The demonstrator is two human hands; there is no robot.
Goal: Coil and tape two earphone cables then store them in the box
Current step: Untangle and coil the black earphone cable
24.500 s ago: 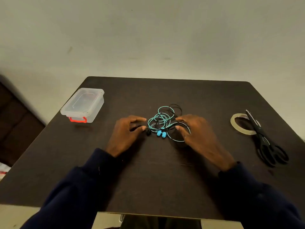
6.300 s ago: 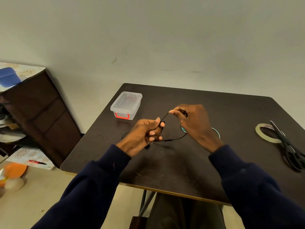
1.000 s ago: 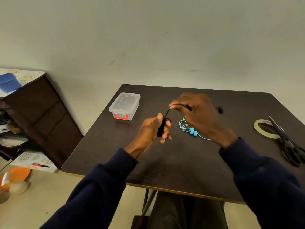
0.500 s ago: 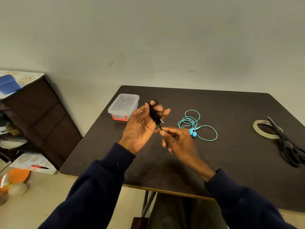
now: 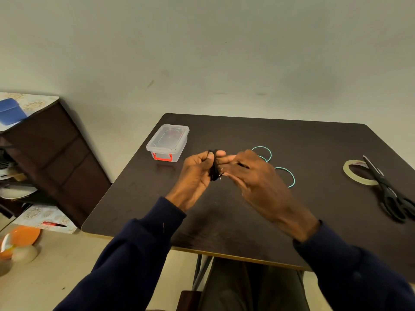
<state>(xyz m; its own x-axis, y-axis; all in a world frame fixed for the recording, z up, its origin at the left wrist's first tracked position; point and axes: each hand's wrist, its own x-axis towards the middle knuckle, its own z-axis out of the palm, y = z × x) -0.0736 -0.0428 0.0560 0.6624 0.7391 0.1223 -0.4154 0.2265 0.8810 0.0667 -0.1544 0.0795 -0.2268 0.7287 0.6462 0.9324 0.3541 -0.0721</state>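
The black cable is bunched into a small bundle, up in the air above the surface. The left hand holds it, with its fingers curled tight round the bundle. The right hand is right beside it. Its fingers reach in to the bundle. That part is blurry, so one cannot tell if they pinch the cable or only touch it.

The black cable looks wound up, but no tape shows on it yet. The teal cable lies loose on the surface just behind the right fingers, partly hidden by that hand. It needs coiling and taping too.

The box sits near the left fingers, out to their left. Its lid is on and it looks empty, so the lid must come off first.

The tape and the scissors lie together, well off to the right of the right fingers. Both hands are busy at the bundle. One has to let go to fetch the tape, and then the bundle may spring open.
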